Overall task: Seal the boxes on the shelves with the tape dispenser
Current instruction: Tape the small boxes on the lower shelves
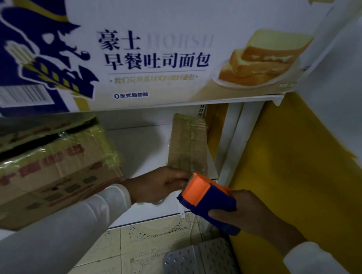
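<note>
On the lower shelf [143, 142] at the centre of the frame, we judge the step to be starting on the small flat cardboard box [188, 144], already wrapped in some clear tape, with our left hand [161, 186] curled on its near end to steady or draw it out. Our right hand [245, 217] grips the orange-and-blue tape dispenser [207, 197] just beside that box, its toothed edge facing it. Next, we reckon, the blade end must be set on the box's seam while the left hand keeps it steady.
</note>
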{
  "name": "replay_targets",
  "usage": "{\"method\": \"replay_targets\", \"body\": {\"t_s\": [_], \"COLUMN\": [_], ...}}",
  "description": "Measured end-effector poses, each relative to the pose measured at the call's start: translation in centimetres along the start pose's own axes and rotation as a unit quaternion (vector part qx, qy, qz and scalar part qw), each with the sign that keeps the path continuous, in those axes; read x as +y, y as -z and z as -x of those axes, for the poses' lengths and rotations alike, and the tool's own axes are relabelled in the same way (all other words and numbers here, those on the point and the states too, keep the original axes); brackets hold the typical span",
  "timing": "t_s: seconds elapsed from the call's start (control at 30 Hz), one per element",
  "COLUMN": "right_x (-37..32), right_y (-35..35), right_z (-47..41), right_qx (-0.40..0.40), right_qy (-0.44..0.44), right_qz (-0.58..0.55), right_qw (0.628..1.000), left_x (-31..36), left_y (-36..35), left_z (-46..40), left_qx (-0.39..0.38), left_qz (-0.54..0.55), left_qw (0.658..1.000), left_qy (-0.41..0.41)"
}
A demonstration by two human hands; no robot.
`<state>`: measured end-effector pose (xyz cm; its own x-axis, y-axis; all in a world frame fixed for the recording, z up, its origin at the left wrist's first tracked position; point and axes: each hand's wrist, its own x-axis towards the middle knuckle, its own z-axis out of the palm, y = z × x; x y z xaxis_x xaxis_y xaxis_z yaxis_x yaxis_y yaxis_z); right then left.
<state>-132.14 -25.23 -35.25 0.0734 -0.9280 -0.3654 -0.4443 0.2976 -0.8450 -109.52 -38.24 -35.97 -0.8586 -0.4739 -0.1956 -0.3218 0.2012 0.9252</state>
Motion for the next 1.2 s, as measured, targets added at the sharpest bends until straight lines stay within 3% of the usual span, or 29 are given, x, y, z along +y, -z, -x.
{"method": "replay_targets", "body": {"t_s": [0.37, 0.5, 0.67, 0.93, 1.2], "right_x": [-0.3, -1.2, -1.2, -0.6, -1.1], "right_y": [-0.6, 0.0, 3.1, 6.7, 5.8], "right_z": [-1.3, -2.2, -2.6, -3.9, -5.7], "right_qx": [-0.054, -0.082, -0.101, -0.092, -0.085], "right_qy": [0.014, 0.009, -0.023, -0.07, -0.078], "right_qz": [0.032, 0.048, 0.087, 0.106, 0.138], "right_qw": [0.998, 0.995, 0.991, 0.988, 0.984], "left_x": [-1.5, -2.1, -2.5, -3.2, -4.9], "left_y": [0.2, 0.0, 1.2, 1.5, 1.3], "left_z": [0.9, 1.1, 1.5, 0.9, 1.2], "left_qx": [0.067, 0.117, 0.211, 0.235, 0.241], "left_qz": [0.014, -0.007, 0.054, 0.103, 0.122], "left_qw": [0.997, 0.991, 0.973, 0.959, 0.95], "left_qy": [0.043, 0.058, 0.081, 0.12, 0.156]}}
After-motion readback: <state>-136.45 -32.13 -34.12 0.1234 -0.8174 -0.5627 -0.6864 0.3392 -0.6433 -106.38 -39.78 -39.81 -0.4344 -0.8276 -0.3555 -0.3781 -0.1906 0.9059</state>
